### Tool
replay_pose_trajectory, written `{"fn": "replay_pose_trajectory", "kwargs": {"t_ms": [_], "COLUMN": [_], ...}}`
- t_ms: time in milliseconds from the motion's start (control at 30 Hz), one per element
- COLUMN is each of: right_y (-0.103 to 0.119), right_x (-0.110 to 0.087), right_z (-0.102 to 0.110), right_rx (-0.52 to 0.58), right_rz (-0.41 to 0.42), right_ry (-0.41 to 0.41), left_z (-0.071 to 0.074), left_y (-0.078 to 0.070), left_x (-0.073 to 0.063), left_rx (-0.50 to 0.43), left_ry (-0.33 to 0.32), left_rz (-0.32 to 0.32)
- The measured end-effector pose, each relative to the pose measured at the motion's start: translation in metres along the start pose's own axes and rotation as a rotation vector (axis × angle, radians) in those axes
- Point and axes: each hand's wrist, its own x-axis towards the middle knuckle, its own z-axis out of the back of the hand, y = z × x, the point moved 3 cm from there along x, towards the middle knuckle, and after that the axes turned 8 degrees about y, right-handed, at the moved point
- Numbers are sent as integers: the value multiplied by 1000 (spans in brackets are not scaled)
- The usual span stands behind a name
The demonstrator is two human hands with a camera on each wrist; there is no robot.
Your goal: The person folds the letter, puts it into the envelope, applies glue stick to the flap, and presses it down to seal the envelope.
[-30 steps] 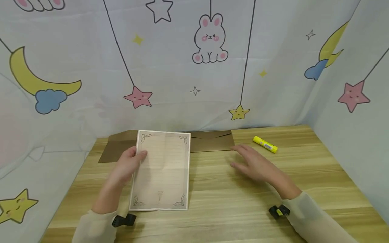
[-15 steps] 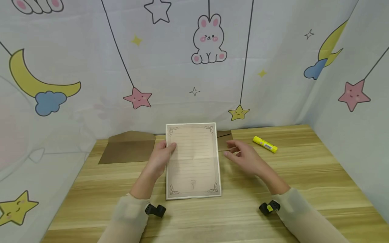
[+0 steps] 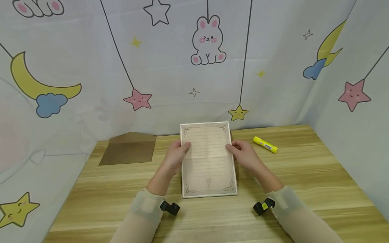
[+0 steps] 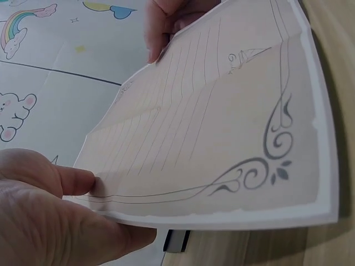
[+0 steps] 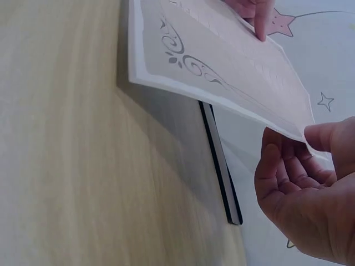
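A sheet of lined letter paper (image 3: 208, 172) with scrollwork corners is held up over the table, a fold crease across its middle. My left hand (image 3: 177, 156) grips its left edge, thumb on the front face. On the opposite edge, my right hand (image 3: 247, 156) pinches the sheet between thumb and fingers. The right wrist view shows that hand (image 5: 310, 188) with its fingers curled under the paper (image 5: 222, 61). In the left wrist view, the left thumb lies on the lined face of the paper (image 4: 233, 138).
At the back left of the wooden table (image 3: 212, 222) lies a brown envelope (image 3: 127, 152) with its flap up. A yellow glue stick (image 3: 265, 144) lies at the back right. Behind stands a white printed cloth (image 3: 170, 67). The paper hides most of a second brown envelope.
The left hand has carried the letter paper rightward, uncovering the left envelope and covering the other. The right hand, free before, has come to the sheet's right edge and taken hold.
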Motion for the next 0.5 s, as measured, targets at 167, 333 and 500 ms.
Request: {"fn": "replay_pose_trajectory", "kwargs": {"t_ms": [167, 333, 500], "right_y": [-1, 0, 0], "right_x": [1, 2, 2], "right_z": [2, 2, 2], "right_rx": [62, 117, 200], "right_rz": [-12, -26, -61], "right_ry": [-18, -28, -34], "left_z": [1, 3, 5], "left_y": [3, 5, 5], "left_x": [3, 5, 3], "left_rx": [-11, -34, -55], "left_ry": [4, 3, -2], "left_rz": [7, 24, 25]}}
